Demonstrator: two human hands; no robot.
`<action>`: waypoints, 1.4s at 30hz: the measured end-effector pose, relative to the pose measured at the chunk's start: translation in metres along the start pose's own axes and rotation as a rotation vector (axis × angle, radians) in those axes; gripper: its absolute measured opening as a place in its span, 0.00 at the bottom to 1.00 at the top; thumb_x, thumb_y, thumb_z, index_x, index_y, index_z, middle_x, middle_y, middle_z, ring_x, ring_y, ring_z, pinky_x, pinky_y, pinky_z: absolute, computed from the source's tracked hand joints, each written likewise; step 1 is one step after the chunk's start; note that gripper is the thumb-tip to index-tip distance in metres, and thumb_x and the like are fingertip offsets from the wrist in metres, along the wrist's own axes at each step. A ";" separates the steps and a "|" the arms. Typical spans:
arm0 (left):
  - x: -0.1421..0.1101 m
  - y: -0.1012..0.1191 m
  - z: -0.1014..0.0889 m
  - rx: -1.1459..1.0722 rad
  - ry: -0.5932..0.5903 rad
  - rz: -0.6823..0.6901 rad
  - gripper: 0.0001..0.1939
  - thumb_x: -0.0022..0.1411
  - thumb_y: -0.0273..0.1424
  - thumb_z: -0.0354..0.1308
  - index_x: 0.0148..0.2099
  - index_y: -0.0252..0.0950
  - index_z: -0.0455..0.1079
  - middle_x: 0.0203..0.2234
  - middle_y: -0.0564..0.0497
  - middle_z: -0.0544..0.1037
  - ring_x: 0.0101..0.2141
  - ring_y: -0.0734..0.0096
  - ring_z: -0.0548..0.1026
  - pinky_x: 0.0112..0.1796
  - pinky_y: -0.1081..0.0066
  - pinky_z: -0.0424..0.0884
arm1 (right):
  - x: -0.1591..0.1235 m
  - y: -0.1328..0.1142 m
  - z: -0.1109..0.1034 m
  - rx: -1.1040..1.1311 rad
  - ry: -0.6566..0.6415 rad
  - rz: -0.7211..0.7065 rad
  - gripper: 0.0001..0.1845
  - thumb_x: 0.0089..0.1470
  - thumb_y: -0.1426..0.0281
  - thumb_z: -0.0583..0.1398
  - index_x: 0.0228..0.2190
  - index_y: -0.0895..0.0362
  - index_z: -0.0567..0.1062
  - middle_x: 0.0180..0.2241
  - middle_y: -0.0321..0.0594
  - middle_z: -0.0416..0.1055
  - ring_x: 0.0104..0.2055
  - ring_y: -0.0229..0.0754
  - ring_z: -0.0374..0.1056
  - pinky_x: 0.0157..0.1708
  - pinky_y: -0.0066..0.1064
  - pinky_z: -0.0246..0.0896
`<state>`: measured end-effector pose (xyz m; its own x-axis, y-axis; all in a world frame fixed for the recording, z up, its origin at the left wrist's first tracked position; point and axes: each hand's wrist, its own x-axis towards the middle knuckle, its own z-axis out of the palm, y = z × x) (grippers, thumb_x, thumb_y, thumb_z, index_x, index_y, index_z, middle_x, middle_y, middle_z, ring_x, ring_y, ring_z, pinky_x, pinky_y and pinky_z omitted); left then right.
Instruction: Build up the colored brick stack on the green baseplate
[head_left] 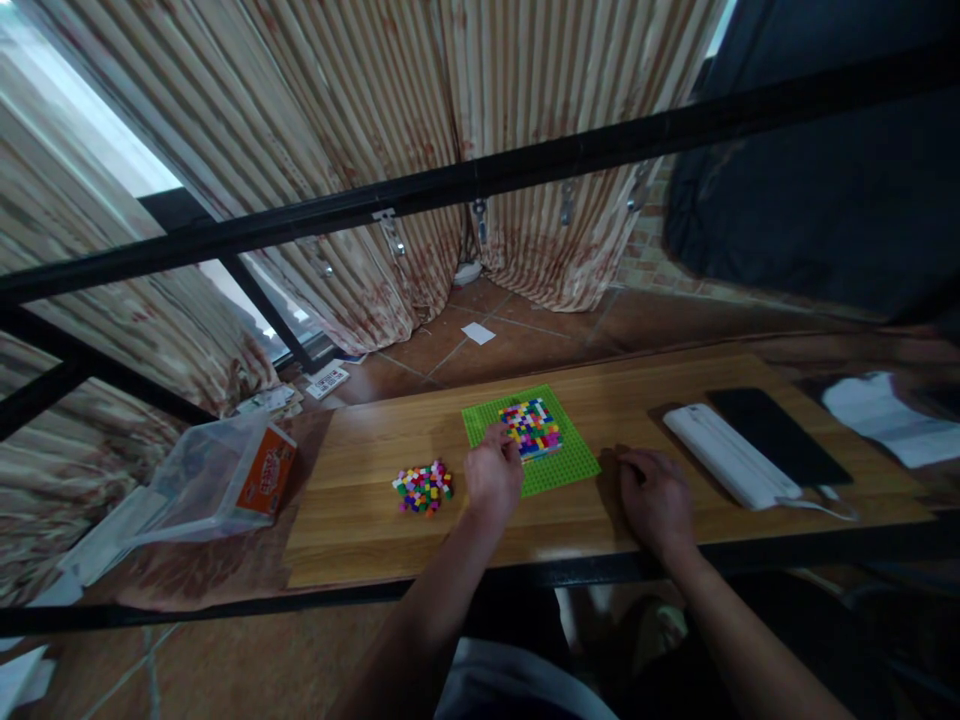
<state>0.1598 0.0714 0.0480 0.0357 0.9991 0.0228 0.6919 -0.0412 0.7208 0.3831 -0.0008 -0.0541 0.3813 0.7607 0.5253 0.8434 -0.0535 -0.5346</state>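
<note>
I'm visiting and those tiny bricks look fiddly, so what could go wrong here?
The left hand is at the brick patch, so a slip might knock bricks loose. The loose pile lies beside that hand, so a sideways sweep could scatter it. The right hand rests near a corner of the board and might nudge it.

The room is dim. White light glares through the window at the upper left. A soft shadow falls on the counter beside the right hand. The dark cloth is nearly black (hard to see into). Small bricks look fuzzy, and things near the edges look stretched.
</note>
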 end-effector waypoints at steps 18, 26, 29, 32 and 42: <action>0.021 -0.013 0.014 -0.217 -0.012 -0.103 0.16 0.65 0.34 0.60 0.51 0.30 0.72 0.30 0.47 0.80 0.32 0.67 0.78 0.31 0.73 0.68 | 0.000 -0.001 -0.001 0.000 0.002 0.006 0.14 0.57 0.67 0.53 0.32 0.57 0.78 0.36 0.50 0.77 0.40 0.52 0.70 0.44 0.45 0.65; 0.018 -0.015 0.020 -0.173 0.004 -0.087 0.17 0.65 0.36 0.60 0.53 0.32 0.71 0.32 0.47 0.80 0.33 0.66 0.78 0.32 0.73 0.68 | 0.000 0.000 0.000 0.000 -0.003 0.010 0.14 0.57 0.66 0.53 0.32 0.56 0.78 0.37 0.49 0.77 0.41 0.51 0.70 0.45 0.45 0.65; 0.016 -0.014 0.020 -0.148 0.018 -0.089 0.18 0.65 0.36 0.59 0.54 0.32 0.71 0.33 0.46 0.80 0.35 0.64 0.78 0.34 0.71 0.68 | 0.000 0.001 0.000 -0.009 0.002 -0.001 0.15 0.58 0.66 0.53 0.32 0.56 0.78 0.37 0.50 0.77 0.41 0.51 0.70 0.45 0.45 0.65; 0.014 -0.012 0.019 -0.136 0.026 -0.084 0.19 0.65 0.36 0.60 0.54 0.32 0.71 0.34 0.45 0.81 0.36 0.62 0.79 0.36 0.70 0.69 | 0.000 0.002 0.000 -0.015 0.013 -0.017 0.15 0.57 0.66 0.53 0.31 0.57 0.78 0.36 0.50 0.77 0.39 0.51 0.70 0.44 0.45 0.66; -0.012 -0.020 -0.001 -0.160 0.065 -0.009 0.14 0.68 0.35 0.56 0.51 0.34 0.73 0.37 0.46 0.82 0.34 0.67 0.79 0.37 0.71 0.72 | 0.001 0.009 0.000 -0.025 0.010 -0.059 0.17 0.55 0.63 0.53 0.30 0.59 0.78 0.34 0.51 0.76 0.39 0.52 0.70 0.43 0.46 0.66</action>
<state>0.1448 0.0600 0.0344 -0.0208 0.9982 0.0569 0.5680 -0.0350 0.8223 0.3911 -0.0007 -0.0579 0.3337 0.7568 0.5620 0.8739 -0.0249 -0.4854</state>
